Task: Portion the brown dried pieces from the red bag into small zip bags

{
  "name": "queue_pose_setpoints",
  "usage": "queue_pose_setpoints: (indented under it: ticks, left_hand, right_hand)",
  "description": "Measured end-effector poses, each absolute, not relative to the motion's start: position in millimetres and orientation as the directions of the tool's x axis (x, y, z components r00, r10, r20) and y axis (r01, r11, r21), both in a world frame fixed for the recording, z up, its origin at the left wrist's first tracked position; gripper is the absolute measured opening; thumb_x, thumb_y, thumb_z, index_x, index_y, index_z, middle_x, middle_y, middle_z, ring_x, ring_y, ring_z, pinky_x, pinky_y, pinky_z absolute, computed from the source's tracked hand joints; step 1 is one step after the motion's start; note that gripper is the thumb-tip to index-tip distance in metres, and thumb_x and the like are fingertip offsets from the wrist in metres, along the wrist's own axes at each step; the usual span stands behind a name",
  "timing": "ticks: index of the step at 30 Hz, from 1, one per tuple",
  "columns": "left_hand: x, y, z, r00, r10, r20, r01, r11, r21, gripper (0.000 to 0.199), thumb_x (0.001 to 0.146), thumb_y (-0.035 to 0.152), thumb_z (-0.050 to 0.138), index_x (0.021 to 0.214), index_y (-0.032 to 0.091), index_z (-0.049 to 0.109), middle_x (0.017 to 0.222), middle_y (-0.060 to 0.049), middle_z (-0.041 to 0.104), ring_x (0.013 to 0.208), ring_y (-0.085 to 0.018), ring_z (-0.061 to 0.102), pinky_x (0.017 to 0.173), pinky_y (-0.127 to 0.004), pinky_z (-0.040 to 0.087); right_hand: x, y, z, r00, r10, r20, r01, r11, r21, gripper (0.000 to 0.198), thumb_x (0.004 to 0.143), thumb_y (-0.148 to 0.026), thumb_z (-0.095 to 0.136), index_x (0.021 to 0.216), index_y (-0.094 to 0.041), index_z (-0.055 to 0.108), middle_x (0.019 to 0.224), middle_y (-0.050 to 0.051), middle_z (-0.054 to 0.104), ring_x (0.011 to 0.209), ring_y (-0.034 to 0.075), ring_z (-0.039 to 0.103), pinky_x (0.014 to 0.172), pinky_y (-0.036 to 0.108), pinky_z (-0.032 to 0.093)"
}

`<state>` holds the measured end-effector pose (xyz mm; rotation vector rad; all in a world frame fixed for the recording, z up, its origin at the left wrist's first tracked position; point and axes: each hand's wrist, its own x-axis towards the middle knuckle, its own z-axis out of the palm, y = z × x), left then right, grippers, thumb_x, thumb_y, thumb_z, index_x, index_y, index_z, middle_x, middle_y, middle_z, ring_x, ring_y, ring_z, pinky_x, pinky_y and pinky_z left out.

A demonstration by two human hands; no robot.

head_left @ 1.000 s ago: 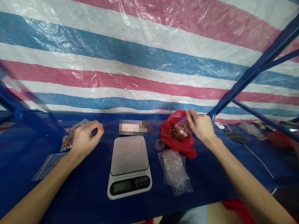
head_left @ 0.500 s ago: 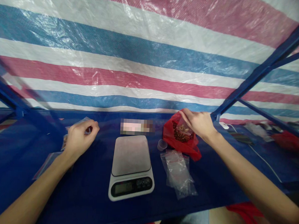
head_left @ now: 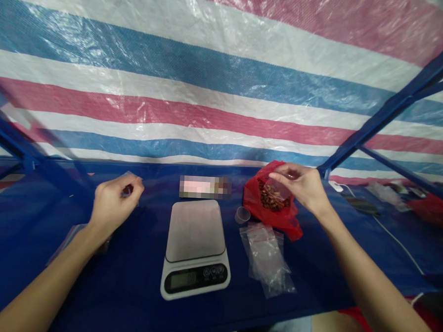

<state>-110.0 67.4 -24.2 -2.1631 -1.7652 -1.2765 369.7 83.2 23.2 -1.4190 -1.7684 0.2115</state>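
"Where was the clear thing (head_left: 278, 192)?"

"At the mouth of the red bag (head_left: 254, 197), over the brown bits (head_left: 273, 203). I couldn't tell if it was a little bag or a cup, or which way its long side ran"

"Who had it?"

"The right hand (head_left: 305, 185). Its fingers were pinched on the top edge, so the clear thing sat just under them, with the brown bits below"

"Did the red bag lie straight?"

"No, its long way ran from the far side to the near side, and the near end leaned to the right"

"What was around it?"

"A small cup (head_left: 242, 215) just beside it on the left, and flat packets (head_left: 266, 257) in front. Then came the scale (head_left: 197, 231), more to the left"

"And the left hand (head_left: 112, 197)?"

"Well apart, past the scale, over the left part of the surface (head_left: 126, 285). Its fingers were curled in toward the thumb, but I couldn't tell if they held anything. So the right hand was much nearer to the brown bits"
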Motion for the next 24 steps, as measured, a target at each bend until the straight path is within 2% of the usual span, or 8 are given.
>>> queue_pose_setpoints:
  ticks: [3, 6, 9, 12, 15, 18, 21, 24]
  left_hand:
    - [-111, 67, -23, 0.006, 0.766, 0.642, 0.843, -0.350, 0.410, 0.035, 0.092, 0.033, 0.052, 0.061, 0.019, 0.060, 0.054, 0.004, 0.054, 0.051, -0.010, 0.049, 0.059, -0.023, 0.036]
    - [-110, 67, -22, 0.012, 0.743, 0.669, 0.847, -0.364, 0.389, 0.037, 0.093, 0.032, 0.053, 0.059, 0.019, 0.058, 0.051, 0.005, 0.050, 0.049, -0.009, 0.046, 0.057, -0.023, 0.033]
    - [-111, 68, -23, 0.023, 0.715, 0.698, 0.848, -0.384, 0.366, 0.038, 0.093, 0.030, 0.054, 0.057, 0.019, 0.057, 0.050, 0.006, 0.047, 0.048, -0.008, 0.045, 0.056, -0.023, 0.032]
    - [-113, 71, -26, 0.026, 0.686, 0.727, 0.850, -0.398, 0.345, 0.037, 0.091, 0.030, 0.055, 0.056, 0.018, 0.056, 0.050, 0.006, 0.046, 0.046, -0.007, 0.044, 0.055, -0.022, 0.032]
    - [-119, 74, -30, 0.020, 0.657, 0.754, 0.856, -0.401, 0.326, 0.037, 0.090, 0.031, 0.055, 0.055, 0.018, 0.056, 0.049, 0.006, 0.045, 0.045, -0.008, 0.045, 0.055, -0.022, 0.033]
    - [-125, 76, -33, -0.005, 0.627, 0.779, 0.865, -0.388, 0.318, 0.038, 0.089, 0.033, 0.056, 0.054, 0.019, 0.055, 0.048, 0.006, 0.042, 0.045, -0.008, 0.043, 0.055, -0.022, 0.032]
    - [-129, 77, -35, -0.037, 0.613, 0.789, 0.874, -0.363, 0.323, 0.042, 0.089, 0.036, 0.056, 0.051, 0.020, 0.051, 0.046, 0.006, 0.040, 0.044, -0.008, 0.040, 0.055, -0.023, 0.032]
    - [-129, 76, -36, -0.078, 0.636, 0.768, 0.877, -0.322, 0.356, 0.043, 0.088, 0.041, 0.055, 0.050, 0.021, 0.050, 0.047, 0.005, 0.042, 0.046, -0.010, 0.043, 0.057, -0.024, 0.035]
  right_hand:
    - [377, 68, 4, 0.077, 0.920, 0.384, 0.525, 0.291, -0.800, 0.046, 0.073, -0.062, 0.089, 0.092, -0.020, 0.086, 0.092, 0.009, 0.085, 0.076, 0.026, 0.078, 0.072, 0.036, 0.061]
    - [382, 60, -14, 0.201, 0.894, 0.401, 0.452, 0.278, -0.848, 0.035, 0.072, -0.053, 0.092, 0.086, -0.022, 0.087, 0.088, 0.007, 0.085, 0.077, 0.025, 0.078, 0.077, 0.039, 0.063]
    - [384, 63, -18, 0.306, 0.820, 0.483, 0.422, 0.338, -0.841, 0.029, 0.070, -0.049, 0.095, 0.079, -0.023, 0.084, 0.082, 0.003, 0.083, 0.072, 0.022, 0.075, 0.077, 0.037, 0.062]
    - [382, 70, -18, 0.351, 0.789, 0.504, 0.362, 0.381, -0.850, 0.034, 0.066, -0.051, 0.097, 0.074, -0.022, 0.081, 0.075, 0.001, 0.080, 0.066, 0.019, 0.071, 0.071, 0.035, 0.061]
    - [377, 75, -23, 0.373, 0.792, 0.483, 0.336, 0.370, -0.866, 0.040, 0.073, -0.059, 0.091, 0.074, -0.021, 0.080, 0.073, 0.002, 0.079, 0.065, 0.020, 0.072, 0.069, 0.035, 0.061]
    - [373, 73, -24, 0.368, 0.782, 0.503, 0.343, 0.388, -0.855, 0.037, 0.079, -0.057, 0.087, 0.081, -0.020, 0.082, 0.078, 0.004, 0.081, 0.076, 0.024, 0.077, 0.078, 0.037, 0.063]
    - [370, 57, -13, 0.418, 0.657, 0.628, 0.422, 0.472, -0.774, 0.028, 0.081, -0.047, 0.088, 0.090, -0.022, 0.081, 0.088, 0.005, 0.082, 0.083, 0.023, 0.078, 0.084, 0.037, 0.064]
    - [363, 21, 2, 0.421, 0.525, 0.740, 0.582, 0.469, -0.664, 0.022, 0.079, -0.036, 0.090, 0.086, -0.023, 0.074, 0.085, 0.004, 0.081, 0.079, 0.024, 0.078, 0.079, 0.037, 0.065]
